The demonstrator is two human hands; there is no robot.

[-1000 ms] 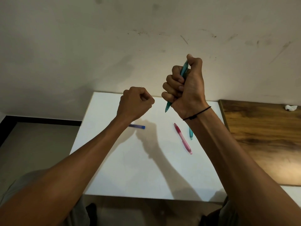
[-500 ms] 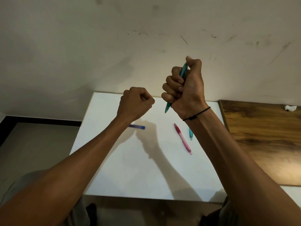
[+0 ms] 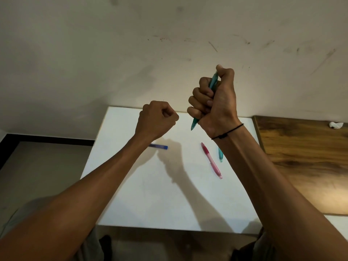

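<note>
Teal pen [image 3: 213,82], pink pen [image 3: 211,160], blue pen [image 3: 159,147], white table [image 3: 150,194], brown wood-grain board [image 3: 301,157].

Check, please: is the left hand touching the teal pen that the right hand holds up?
Apart. The head view shows a strip of bare white table between the left hand, curled in a fist, and the teal pen, which only the right hand grips.

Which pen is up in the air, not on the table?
The teal pen gripped in the right hand. The pink pen, blue pen and second teal pen lie on the white table.
</note>
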